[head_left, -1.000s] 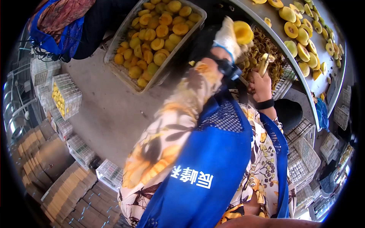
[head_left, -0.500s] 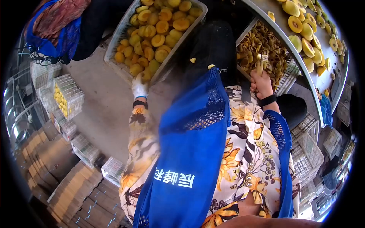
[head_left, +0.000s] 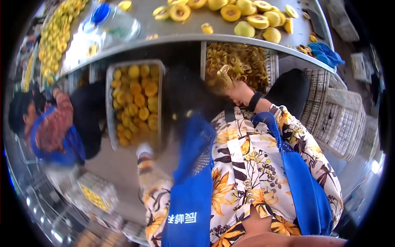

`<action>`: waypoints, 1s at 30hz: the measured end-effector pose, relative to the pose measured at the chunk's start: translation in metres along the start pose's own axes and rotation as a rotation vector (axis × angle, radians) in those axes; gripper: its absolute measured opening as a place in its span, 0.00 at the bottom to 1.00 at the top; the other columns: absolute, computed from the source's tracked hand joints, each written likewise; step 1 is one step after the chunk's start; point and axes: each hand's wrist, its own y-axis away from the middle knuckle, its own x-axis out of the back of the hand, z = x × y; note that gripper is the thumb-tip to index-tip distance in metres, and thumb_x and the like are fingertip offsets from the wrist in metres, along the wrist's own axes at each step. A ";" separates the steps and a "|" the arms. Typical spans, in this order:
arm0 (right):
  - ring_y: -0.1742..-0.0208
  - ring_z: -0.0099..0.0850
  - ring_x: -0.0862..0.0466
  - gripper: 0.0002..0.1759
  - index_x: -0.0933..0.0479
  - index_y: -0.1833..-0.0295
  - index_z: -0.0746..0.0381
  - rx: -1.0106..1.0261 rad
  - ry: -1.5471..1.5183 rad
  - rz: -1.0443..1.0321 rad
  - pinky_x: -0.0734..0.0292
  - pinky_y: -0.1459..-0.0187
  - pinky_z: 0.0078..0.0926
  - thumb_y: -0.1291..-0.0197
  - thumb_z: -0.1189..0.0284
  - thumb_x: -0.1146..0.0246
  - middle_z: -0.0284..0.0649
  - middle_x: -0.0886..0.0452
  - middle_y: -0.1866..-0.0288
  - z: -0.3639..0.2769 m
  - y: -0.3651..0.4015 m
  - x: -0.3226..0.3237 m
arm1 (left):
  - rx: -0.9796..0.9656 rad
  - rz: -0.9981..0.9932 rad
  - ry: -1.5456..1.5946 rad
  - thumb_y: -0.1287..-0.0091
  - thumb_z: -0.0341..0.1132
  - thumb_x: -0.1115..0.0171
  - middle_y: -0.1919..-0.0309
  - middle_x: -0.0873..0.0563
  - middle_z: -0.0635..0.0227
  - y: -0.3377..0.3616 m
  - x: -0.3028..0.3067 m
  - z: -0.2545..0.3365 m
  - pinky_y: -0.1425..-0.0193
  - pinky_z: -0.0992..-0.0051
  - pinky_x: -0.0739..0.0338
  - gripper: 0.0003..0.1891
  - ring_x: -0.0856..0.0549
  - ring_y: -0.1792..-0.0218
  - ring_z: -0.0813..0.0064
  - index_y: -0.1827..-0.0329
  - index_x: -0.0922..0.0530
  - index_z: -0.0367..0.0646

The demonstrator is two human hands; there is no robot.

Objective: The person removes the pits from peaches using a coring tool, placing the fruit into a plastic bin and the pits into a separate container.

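My right hand (head_left: 239, 91), with a black band on its wrist, grips a small pitting tool (head_left: 225, 72) whose tip points up over a crate of peach pits and scraps (head_left: 240, 61). My left hand (head_left: 144, 150), in a white glove, is blurred at the near end of a grey crate (head_left: 108, 108) full of whole yellow peaches (head_left: 136, 95). Whether it holds a fruit is unclear. My blue apron and flowered sleeves fill the lower middle.
A metal table (head_left: 177, 38) runs across the top, with halved peaches (head_left: 247, 16) and a plastic bottle (head_left: 113, 22) on it. A co-worker in a blue apron (head_left: 55, 131) sits at the left. White wire crates (head_left: 337, 119) are stacked at the right, more at lower left (head_left: 96, 193).
My left hand dropped from holding a peach up near the tool to the whole-peach crate. The view has swung, so the table now lies across the top. My right hand stays over the scrap crate.
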 end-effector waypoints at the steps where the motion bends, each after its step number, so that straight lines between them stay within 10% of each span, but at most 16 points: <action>1: 0.88 0.24 0.29 0.11 0.30 0.64 0.65 0.046 0.068 -0.030 0.34 0.88 0.24 0.46 0.69 0.40 0.37 0.28 0.83 -0.002 -0.002 0.007 | -0.007 0.011 -0.017 0.39 0.44 0.43 0.59 0.17 0.50 0.034 0.061 0.033 0.53 0.60 0.23 0.14 0.18 0.55 0.56 0.58 0.20 0.44; 3: 0.87 0.28 0.25 0.13 0.29 0.59 0.65 0.152 0.293 -0.050 0.32 0.88 0.26 0.48 0.70 0.41 0.41 0.24 0.81 0.004 -0.016 0.018 | -0.032 0.410 0.219 0.41 0.51 0.41 0.68 0.16 0.52 0.046 0.130 0.081 0.59 0.59 0.23 0.17 0.17 0.64 0.49 0.64 0.19 0.46; 6: 0.50 0.45 0.23 0.39 0.41 0.33 0.54 0.392 0.569 -0.013 0.28 0.50 0.41 0.48 0.48 0.43 0.48 0.24 0.50 -0.011 0.006 0.033 | -0.346 0.790 0.816 0.40 0.42 0.35 0.73 0.17 0.57 0.072 0.238 0.166 0.64 0.70 0.25 0.14 0.18 0.73 0.63 0.68 0.22 0.37; 8: 0.60 0.45 0.20 0.31 0.38 0.37 0.57 0.829 0.613 0.338 0.25 0.60 0.42 0.49 0.61 0.44 0.48 0.22 0.61 0.020 -0.020 0.027 | -0.728 1.050 0.782 0.40 0.38 0.35 0.67 0.15 0.57 0.061 0.287 0.215 0.58 0.74 0.24 0.12 0.16 0.66 0.70 0.61 0.19 0.38; 11: 0.69 0.46 0.18 0.24 0.33 0.43 0.61 0.999 0.581 0.537 0.23 0.68 0.42 0.49 0.72 0.45 0.49 0.20 0.72 0.037 -0.016 0.020 | -0.790 0.844 0.544 0.40 0.49 0.40 0.62 0.16 0.54 0.060 0.357 0.301 0.55 0.65 0.24 0.19 0.17 0.59 0.56 0.50 0.21 0.49; 17: 0.66 0.50 0.19 0.14 0.27 0.58 0.63 0.258 0.254 0.301 0.25 0.64 0.42 0.50 0.67 0.41 0.55 0.21 0.71 0.006 0.037 0.022 | -0.783 0.519 0.069 0.45 0.57 0.38 0.43 0.23 0.56 0.006 0.417 0.441 0.40 0.60 0.30 0.35 0.24 0.43 0.54 0.36 0.34 0.54; 25: 0.63 0.51 0.19 0.17 0.25 0.58 0.64 0.271 -0.087 0.614 0.25 0.61 0.38 0.51 0.65 0.36 0.54 0.20 0.68 -0.022 0.066 0.037 | -0.704 0.497 0.261 0.56 0.43 0.28 0.59 0.16 0.54 -0.026 0.425 0.439 0.53 0.67 0.21 0.25 0.16 0.59 0.59 0.56 0.21 0.39; 30: 0.71 0.37 0.18 0.21 0.29 0.51 0.64 0.534 -0.292 0.774 0.24 0.66 0.30 0.46 0.64 0.36 0.44 0.19 0.69 -0.035 0.029 0.047 | -1.035 0.066 1.253 0.47 0.36 0.30 0.65 0.17 0.66 0.063 0.394 0.375 0.72 0.77 0.21 0.15 0.17 0.70 0.77 0.61 0.22 0.39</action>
